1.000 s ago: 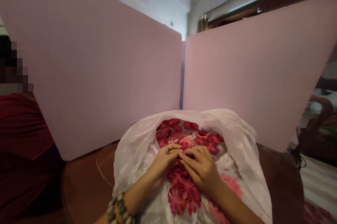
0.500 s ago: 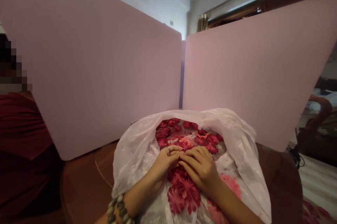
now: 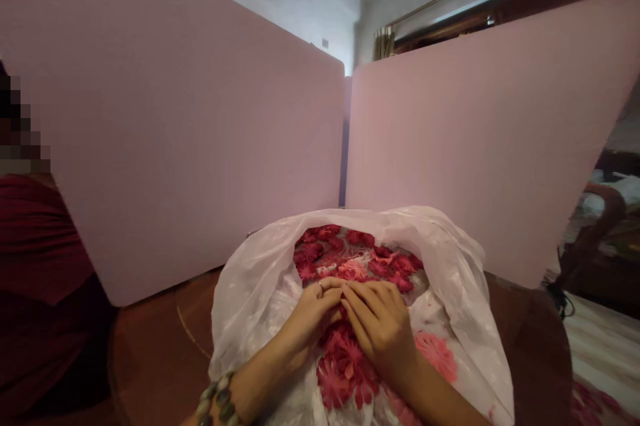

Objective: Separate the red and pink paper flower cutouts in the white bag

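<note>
A translucent white plastic bag [image 3: 450, 259] lies open on a brown wooden table [image 3: 150, 346], filled with several red and pink flower-shaped pieces [image 3: 350, 253]. My left hand [image 3: 313, 316], with a ring and a beaded bracelet at the wrist, rests on the pile with its fingers curled. My right hand [image 3: 383, 326] sits beside it, fingers bent. The fingertips of both hands meet in a pinch over the red flowers; what they pinch is too small to make out.
Two tall pink divider boards, one [image 3: 190, 166] at the left and one [image 3: 480, 146] at the right, stand behind the bag. A person in a dark red top [image 3: 40, 279] sits at the left. A wooden chair [image 3: 595, 226] and cables lie beyond the right board.
Both hands have stayed on the pile with small finger movements; the view has shifted slightly, so everything sits a little further left.
</note>
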Tool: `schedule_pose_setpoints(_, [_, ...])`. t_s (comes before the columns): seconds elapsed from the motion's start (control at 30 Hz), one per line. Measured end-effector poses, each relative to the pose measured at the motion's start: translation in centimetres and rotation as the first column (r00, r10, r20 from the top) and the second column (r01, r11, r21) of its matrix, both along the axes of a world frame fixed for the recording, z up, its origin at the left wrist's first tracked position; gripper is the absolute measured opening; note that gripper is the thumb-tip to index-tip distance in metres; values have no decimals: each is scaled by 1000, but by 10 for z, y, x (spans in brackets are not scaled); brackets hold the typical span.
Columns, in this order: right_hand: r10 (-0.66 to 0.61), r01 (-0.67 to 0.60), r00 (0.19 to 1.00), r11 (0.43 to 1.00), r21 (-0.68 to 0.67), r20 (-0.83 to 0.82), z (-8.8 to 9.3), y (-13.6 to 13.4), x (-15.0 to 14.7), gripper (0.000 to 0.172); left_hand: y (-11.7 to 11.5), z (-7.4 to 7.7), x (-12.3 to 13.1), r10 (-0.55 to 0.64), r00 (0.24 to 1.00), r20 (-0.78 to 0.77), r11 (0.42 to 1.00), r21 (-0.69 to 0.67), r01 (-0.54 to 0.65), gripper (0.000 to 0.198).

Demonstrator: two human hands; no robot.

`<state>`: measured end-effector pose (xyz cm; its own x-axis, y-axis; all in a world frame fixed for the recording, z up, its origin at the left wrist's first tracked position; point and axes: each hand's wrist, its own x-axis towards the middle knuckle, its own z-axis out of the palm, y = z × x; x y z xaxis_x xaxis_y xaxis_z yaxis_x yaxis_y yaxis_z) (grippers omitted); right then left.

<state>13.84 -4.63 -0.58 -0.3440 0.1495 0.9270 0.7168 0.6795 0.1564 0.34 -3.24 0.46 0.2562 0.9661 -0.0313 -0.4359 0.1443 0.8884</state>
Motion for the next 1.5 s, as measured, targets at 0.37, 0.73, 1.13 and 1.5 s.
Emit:
schedule_pose_setpoints(0.37, [-2, 2, 999, 1000, -22, 33, 3, -1, -2, 24, -4, 6, -2, -37, 998, 41, 999, 18, 36, 15])
schedule_pose_setpoints(0.73, [43, -42, 999, 997, -63, 11, 2, -2, -2, 23, 0, 1, -5, -11, 999, 44, 999, -48, 13, 18])
schedule_pose_setpoints(1.13, [47, -47, 999, 998, -51, 5, 3, -4, -2, 23, -2, 3, -4, 5, 999, 50, 998, -60, -2, 22])
schedule_pose_setpoints(1.5, [72, -73, 997, 995, -61, -16, 4, -4, -1, 22, 0, 2, -6, -56, 995, 84, 997, -45, 60, 13])
